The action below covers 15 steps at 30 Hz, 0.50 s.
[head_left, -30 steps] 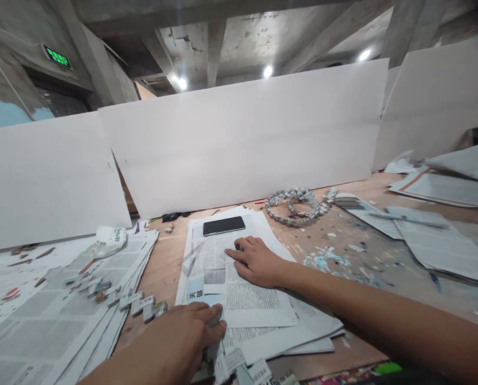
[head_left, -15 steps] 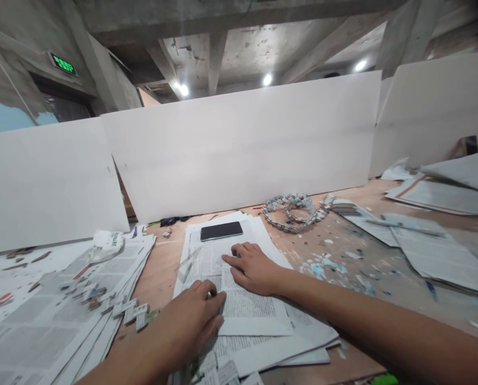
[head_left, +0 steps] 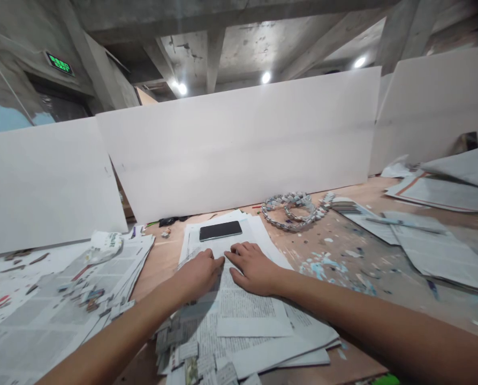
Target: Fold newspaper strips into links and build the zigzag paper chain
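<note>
A folded printed sheet (head_left: 255, 315) lies on a stack of white printed papers (head_left: 298, 342) in front of me. My right hand (head_left: 255, 267) rests on its upper part, fingers spread and index finger pointing left. Beside it, at the sheet's upper left edge, my left hand (head_left: 200, 274) presses down with bent fingers, its index finger reaching toward the right one. Both hands lie on paper, and neither visibly grips anything; the left fingertips are partly hidden. A dark phone (head_left: 221, 230) lies just above the hands. Woven folded-paper strips (head_left: 188, 358) lie at the near edge.
Woven paper rings (head_left: 293, 211) lie behind the stack to the right. Newspapers (head_left: 22, 331) with a white plastic packet (head_left: 107, 246) cover the left side. More papers (head_left: 443, 246) lie at right on the paint-spotted table (head_left: 343, 267). White boards (head_left: 242, 144) stand behind.
My left hand has moved up and away from me along the sheet's left edge, close to the right hand. That uncovers paper strips below. The right hand stays put.
</note>
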Available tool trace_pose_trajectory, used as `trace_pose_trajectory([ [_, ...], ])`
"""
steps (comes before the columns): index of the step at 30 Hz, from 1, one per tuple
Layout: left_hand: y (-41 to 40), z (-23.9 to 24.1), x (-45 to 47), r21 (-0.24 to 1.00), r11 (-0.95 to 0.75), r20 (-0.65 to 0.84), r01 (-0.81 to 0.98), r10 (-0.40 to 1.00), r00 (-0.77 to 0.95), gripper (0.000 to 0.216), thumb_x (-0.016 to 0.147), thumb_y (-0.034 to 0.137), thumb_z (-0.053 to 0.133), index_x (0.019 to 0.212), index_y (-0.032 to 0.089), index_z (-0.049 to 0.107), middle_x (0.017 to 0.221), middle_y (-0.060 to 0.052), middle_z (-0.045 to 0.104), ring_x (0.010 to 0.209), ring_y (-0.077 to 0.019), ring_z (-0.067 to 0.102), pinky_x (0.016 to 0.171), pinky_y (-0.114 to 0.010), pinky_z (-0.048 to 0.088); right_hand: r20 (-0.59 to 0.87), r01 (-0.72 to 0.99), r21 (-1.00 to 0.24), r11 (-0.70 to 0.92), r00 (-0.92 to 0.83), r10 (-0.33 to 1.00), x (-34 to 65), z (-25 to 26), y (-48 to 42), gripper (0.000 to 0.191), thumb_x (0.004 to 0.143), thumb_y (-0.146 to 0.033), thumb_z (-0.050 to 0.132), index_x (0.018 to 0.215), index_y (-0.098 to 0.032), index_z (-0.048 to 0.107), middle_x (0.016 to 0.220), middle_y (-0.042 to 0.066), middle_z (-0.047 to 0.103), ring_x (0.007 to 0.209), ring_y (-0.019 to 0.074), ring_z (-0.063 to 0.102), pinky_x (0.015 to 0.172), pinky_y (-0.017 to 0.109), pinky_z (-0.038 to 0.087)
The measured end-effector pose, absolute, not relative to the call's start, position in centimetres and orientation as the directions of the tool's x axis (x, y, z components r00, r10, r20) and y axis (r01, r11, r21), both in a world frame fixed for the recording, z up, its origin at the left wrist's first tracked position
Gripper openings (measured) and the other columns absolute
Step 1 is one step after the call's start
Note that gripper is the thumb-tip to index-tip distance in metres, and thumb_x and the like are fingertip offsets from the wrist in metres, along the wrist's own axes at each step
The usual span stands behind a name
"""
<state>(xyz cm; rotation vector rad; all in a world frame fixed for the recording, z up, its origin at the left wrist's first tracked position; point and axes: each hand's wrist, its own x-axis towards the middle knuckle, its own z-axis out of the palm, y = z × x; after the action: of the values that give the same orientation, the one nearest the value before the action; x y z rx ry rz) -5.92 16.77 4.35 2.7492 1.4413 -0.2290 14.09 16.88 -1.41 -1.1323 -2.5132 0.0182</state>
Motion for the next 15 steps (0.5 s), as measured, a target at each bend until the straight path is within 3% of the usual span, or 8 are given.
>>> trace_pose_trajectory([
  [7,18.9,3.2,-5.1,-0.125,-0.52,-0.142,0.845,0.852,0.503,0.031,0.099,0.032,0.064,0.126,0.018,0.062,0.124,-0.009,0.066,0.101,-0.0232,0.069,0.085,-0.043,0.059,0.338,0.728,-0.183,0.661,-0.585,0.737,14.0,-1.3,16.8,0.041,0.098,-0.03,0.049,0.134,-0.012,0.059,0.12,0.017,0.059,0.109,0.0303,0.052,0.098,0.045,0.038],
  [15,15.8,4.0,-5.0,-0.215,-0.523,-0.118,0.825,0.852,0.509,0.036,0.099,0.031,0.065,0.132,0.019,0.059,0.129,-0.009,0.064,0.108,-0.0255,0.067,0.09,-0.047,0.058,0.318,0.726,-0.168,0.666,-0.6,0.734,14.0,-1.2,16.8,0.044,0.099,-0.032,0.047,0.137,-0.014,0.059,0.12,0.017,0.059,0.109,0.0311,0.052,0.097,0.047,0.038],
])
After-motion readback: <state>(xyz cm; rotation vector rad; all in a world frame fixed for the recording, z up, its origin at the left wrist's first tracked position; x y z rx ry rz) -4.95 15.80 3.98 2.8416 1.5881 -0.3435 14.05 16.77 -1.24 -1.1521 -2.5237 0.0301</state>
